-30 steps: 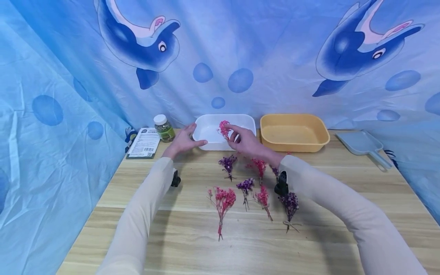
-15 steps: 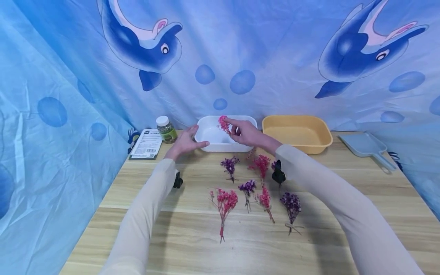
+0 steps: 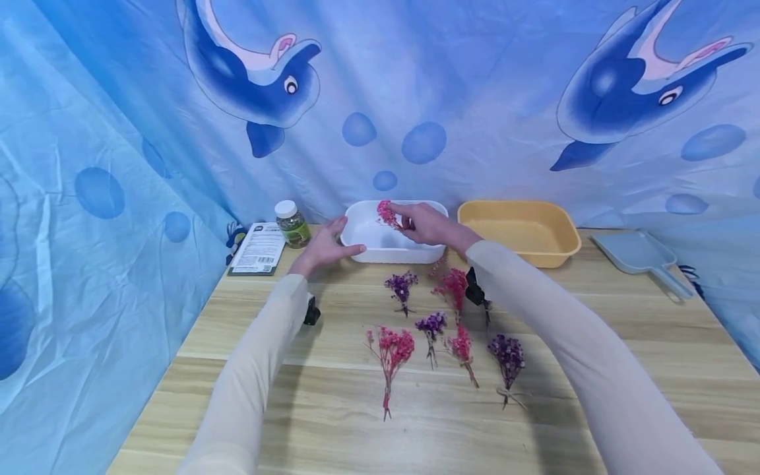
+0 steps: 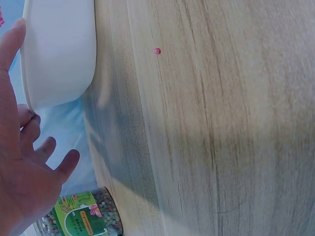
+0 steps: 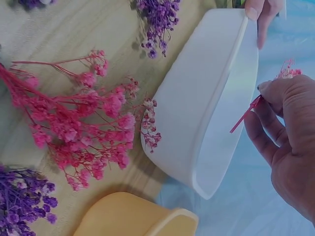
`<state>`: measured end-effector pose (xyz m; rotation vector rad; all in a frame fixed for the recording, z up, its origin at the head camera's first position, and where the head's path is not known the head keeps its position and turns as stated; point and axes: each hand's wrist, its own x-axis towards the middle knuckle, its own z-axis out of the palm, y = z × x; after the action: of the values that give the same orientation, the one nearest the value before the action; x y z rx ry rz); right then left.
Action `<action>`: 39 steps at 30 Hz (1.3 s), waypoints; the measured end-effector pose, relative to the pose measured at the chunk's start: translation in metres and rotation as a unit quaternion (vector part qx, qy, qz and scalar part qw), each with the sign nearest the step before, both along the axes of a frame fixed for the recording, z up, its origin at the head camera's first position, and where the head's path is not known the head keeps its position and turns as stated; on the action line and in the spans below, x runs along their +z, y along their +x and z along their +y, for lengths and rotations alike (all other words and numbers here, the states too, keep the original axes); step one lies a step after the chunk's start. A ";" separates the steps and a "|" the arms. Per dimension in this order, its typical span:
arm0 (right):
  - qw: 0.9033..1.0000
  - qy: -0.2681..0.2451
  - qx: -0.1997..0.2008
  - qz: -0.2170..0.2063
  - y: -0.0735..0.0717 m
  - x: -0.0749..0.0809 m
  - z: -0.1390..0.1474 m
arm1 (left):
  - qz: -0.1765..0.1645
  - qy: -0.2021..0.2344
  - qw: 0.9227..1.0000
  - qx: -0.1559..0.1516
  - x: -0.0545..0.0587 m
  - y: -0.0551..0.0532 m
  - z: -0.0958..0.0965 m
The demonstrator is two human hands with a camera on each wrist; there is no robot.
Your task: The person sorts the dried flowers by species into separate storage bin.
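My right hand (image 3: 429, 223) pinches a small bunch of pink dried flowers (image 3: 386, 212) between thumb and fingers, over the white plastic basin (image 3: 404, 254). In the right wrist view its pink stem end (image 5: 240, 121) sticks out below the fingertips, tilted; the blossoms are mostly hidden behind the hand. My left hand (image 3: 325, 247) rests at the basin's left end, thumb on the near rim and fingers spread along the end. Closer to me on the table lie a large pink bunch (image 3: 394, 349), a purple bunch (image 3: 401, 287) and several other pink and purple bunches.
A yellow basin (image 3: 518, 256) stands right of the white one, with a grey-blue dustpan (image 3: 636, 252) beyond it. At left are a lidded jar (image 3: 293, 227) and a printed packet (image 3: 258, 251). A blue dolphin curtain hangs behind the wooden table (image 3: 332, 409).
My right hand has drawn slightly up and right with the pink bunch, which tilts more now. The left hand stays at the basin's end. The whole view has shifted a little.
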<state>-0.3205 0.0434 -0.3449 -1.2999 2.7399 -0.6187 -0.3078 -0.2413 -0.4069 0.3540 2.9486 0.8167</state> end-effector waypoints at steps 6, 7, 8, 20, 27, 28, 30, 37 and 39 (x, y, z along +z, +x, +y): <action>1.000 0.024 -0.006 -0.001 -0.004 -0.003 -0.002 | 0.003 -0.003 1.000 -0.004 -0.003 0.000 0.002; 1.000 0.026 -0.006 -0.002 -0.005 -0.003 -0.003 | 0.003 -0.005 1.000 -0.005 -0.003 0.000 0.002; 1.000 0.029 -0.005 -0.002 -0.006 -0.004 -0.003 | 0.004 -0.006 1.000 -0.006 -0.004 0.000 0.003; 0.997 0.072 -0.010 0.020 -0.013 -0.015 -0.006 | -0.001 0.000 1.000 0.003 -0.003 0.000 0.009; 0.998 0.055 -0.032 0.007 -0.012 -0.017 -0.002 | 0.004 0.009 1.000 0.006 -0.003 0.001 0.008; 0.998 0.046 -0.034 0.000 -0.011 -0.016 0.000 | 0.005 0.010 1.000 0.007 -0.003 0.001 0.008; 0.999 0.023 -0.043 -0.013 -0.009 -0.016 0.003 | 0.004 0.010 1.000 0.009 -0.003 0.000 0.006; 0.985 -0.096 -0.105 -0.096 0.007 -0.012 0.017 | 0.002 0.014 1.000 0.010 -0.001 0.003 0.002; 0.977 -0.123 -0.124 -0.120 0.016 -0.010 0.022 | 0.000 0.015 1.000 0.011 0.000 0.003 0.001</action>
<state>-0.3049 0.0656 -0.3545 -0.8495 2.7044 -1.0858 -0.3045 -0.2405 -0.4068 0.3225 2.9478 0.8644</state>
